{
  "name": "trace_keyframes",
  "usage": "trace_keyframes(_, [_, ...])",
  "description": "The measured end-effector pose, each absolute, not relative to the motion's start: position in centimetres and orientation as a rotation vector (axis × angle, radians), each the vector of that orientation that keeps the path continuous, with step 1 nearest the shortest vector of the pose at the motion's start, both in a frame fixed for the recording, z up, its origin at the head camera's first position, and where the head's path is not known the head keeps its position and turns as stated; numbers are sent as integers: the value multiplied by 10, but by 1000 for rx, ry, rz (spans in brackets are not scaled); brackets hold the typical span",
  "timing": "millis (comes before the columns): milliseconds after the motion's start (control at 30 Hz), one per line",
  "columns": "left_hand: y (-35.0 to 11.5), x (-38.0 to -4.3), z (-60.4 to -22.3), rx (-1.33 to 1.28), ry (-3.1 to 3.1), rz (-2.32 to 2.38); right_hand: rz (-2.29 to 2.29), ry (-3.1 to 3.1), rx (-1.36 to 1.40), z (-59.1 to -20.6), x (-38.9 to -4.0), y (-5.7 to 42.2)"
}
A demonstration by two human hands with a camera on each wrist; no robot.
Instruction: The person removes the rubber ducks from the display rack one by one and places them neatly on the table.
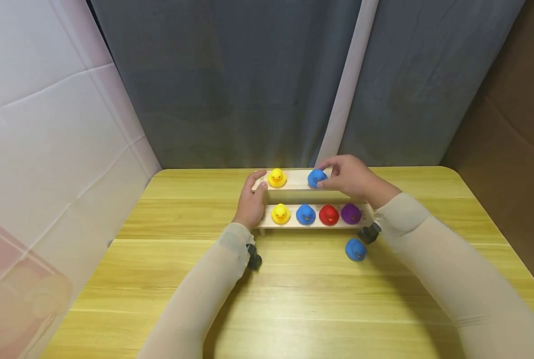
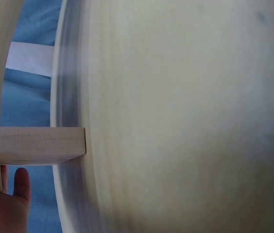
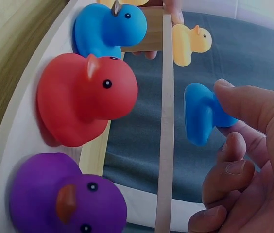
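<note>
A two-tier wooden rack stands on the table. At its left end, my left hand grips the upper shelf; a thumb and part of that hand show in the left wrist view. My right hand pinches a blue rubber duck between thumb and fingers, a small gap above the upper shelf. A yellow duck sits on that shelf near my left hand. Along the lower shelf stand another yellow duck, a blue duck, a red duck and a purple duck.
Another blue duck lies on the wooden table in front of the rack's right end, beside my right wrist. A grey curtain hangs behind the table, with a white cloth on the left and a brown panel on the right.
</note>
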State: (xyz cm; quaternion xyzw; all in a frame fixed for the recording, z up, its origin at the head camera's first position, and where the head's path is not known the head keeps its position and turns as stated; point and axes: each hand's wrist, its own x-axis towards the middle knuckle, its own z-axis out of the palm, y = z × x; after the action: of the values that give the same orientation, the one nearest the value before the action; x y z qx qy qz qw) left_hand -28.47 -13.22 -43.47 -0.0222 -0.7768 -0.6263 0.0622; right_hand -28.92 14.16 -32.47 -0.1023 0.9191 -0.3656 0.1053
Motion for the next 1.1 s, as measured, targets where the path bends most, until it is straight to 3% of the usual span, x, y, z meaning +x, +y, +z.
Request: trace_keyframes(1100, [-133,-284,-436,-81,-2353,-1874,-1047,2735,-493,-311,-246,176])
